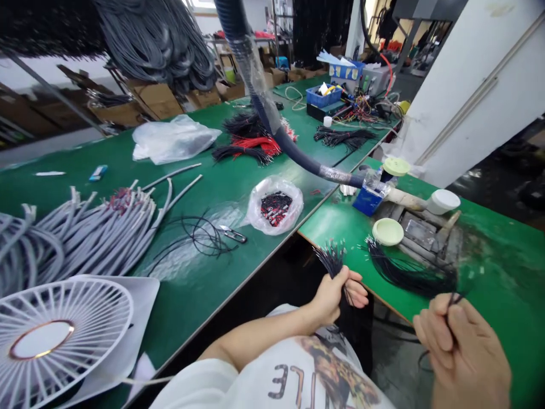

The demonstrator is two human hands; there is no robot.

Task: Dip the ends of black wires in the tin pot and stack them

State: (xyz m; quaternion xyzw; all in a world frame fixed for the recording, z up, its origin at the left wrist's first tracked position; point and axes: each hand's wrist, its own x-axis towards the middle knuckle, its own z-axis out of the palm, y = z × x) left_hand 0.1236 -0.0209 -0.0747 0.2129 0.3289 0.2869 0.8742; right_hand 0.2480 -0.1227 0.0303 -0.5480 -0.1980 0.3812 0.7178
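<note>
My left hand (334,292) is closed around a bundle of thin black wires (328,258), whose pale stripped tips fan out above the thumb. At the lower right, my right hand (466,346) is pinched on black wire (455,300), of which only a short part shows between thumb and fingers. Between and beyond my hands, a second bundle of black wires (395,272) lies on the right green table, with its bare tips toward the light green lid.
A fume hose (293,150) arches over the tables to a blue box (368,201). Pale round lids (387,231) stand around a soldering area. On the left table are a bag of small red and black parts (276,207), snips (233,233), grey cables (97,233) and a white fan (85,335).
</note>
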